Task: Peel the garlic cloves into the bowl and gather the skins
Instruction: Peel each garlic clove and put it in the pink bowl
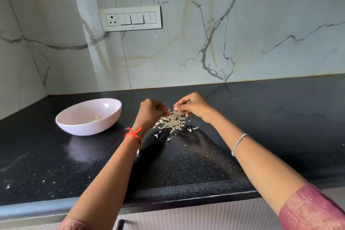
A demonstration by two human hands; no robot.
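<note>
1. The black counter [270, 117] lies bare across the whole right of the frame, from the right forearm to the wall; a hand could pass there freely.
2. The pink bowl [88, 116] stands left of centre, near the left hand [151, 113] but apart from it, and blocks a low sweep to the left.
3. The pile of garlic skins [173, 121] fills the gap between both hands, the right hand [194, 105] touching its upper edge.
4. Loose skin flakes [169, 138] lie scattered just below the pile.
5. The lower left counter is open, dotted only with specks.
6. The marble wall [186, 52] closes the far edge.
</note>
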